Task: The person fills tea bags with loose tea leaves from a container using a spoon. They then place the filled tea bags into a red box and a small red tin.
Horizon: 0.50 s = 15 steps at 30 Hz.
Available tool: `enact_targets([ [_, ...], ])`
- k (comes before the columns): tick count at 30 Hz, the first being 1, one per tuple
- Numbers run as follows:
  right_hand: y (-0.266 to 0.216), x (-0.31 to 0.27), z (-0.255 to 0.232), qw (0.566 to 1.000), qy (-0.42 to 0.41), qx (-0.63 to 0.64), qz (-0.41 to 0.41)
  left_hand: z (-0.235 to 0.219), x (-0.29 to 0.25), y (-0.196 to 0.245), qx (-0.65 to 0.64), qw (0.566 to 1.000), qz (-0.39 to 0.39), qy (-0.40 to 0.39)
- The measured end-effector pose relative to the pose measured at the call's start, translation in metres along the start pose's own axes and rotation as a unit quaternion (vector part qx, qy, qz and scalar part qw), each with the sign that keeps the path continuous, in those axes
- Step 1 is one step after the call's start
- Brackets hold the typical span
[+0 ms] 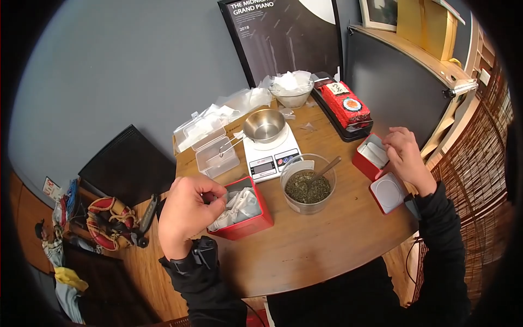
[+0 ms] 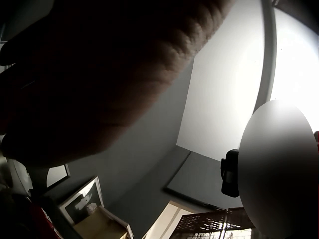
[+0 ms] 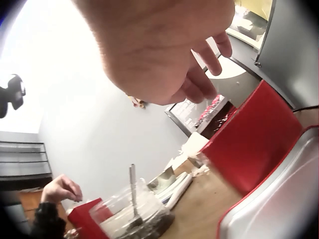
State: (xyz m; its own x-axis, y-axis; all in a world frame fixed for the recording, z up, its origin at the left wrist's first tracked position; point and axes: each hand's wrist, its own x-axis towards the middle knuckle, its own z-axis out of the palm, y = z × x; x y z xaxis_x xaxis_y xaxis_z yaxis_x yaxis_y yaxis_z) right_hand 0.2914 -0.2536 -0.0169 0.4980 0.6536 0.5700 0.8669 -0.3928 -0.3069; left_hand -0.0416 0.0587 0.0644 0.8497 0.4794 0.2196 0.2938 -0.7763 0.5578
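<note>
Over the left red tin (image 1: pixel 243 229), which holds whitish pouches, my left hand (image 1: pixel 188 212) hangs with curled fingers and its thumb close to them; whether anything is pinched there is hidden. My right hand (image 1: pixel 406 155) is at the rim of the right red tin (image 1: pixel 366 165), fingers loosely bent, nothing visible in them; pale packets (image 1: pixel 375 152) fill that tin. Its lid (image 1: pixel 388 193) lies open towards me. Between the tins stands a clear tub of dried leaves (image 1: pixel 305 188) with a spoon (image 1: pixel 328 168) in it. The right wrist view shows my right hand (image 3: pixel 159 45) above the red tin (image 3: pixel 254 139).
Behind the tub, a metal bowl (image 1: pixel 265 126) sits on a white scale (image 1: pixel 272 155). A small clear box (image 1: pixel 217 159) is left of the scale. Farther back are a glass bowl with white material (image 1: pixel 292 98) and a red package (image 1: pixel 347 104) on a black tray (image 1: pixel 354 132).
</note>
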Motion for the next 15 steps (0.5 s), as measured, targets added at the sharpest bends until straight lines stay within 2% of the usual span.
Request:
enact_targets([
  [5,-0.038,-0.003,-0.002,0.994,0.053,0.043,-0.086,0.004,0.004,0.000,0.003,1.000,-0.015,-0.027],
  [7,-0.061,-0.003,0.000,0.991,0.047,0.072,-0.100,0.012,0.006,-0.001,0.012,0.999,0.006,-0.030],
  [10,-0.091,0.003,0.009,0.983,0.061,0.098,-0.141,0.022,0.010,0.005,0.030,0.999,-0.011,-0.037],
  [15,-0.132,0.019,0.027,0.959,0.063,0.189,-0.200,0.032,0.015,0.012,0.028,0.999,0.017,-0.002],
])
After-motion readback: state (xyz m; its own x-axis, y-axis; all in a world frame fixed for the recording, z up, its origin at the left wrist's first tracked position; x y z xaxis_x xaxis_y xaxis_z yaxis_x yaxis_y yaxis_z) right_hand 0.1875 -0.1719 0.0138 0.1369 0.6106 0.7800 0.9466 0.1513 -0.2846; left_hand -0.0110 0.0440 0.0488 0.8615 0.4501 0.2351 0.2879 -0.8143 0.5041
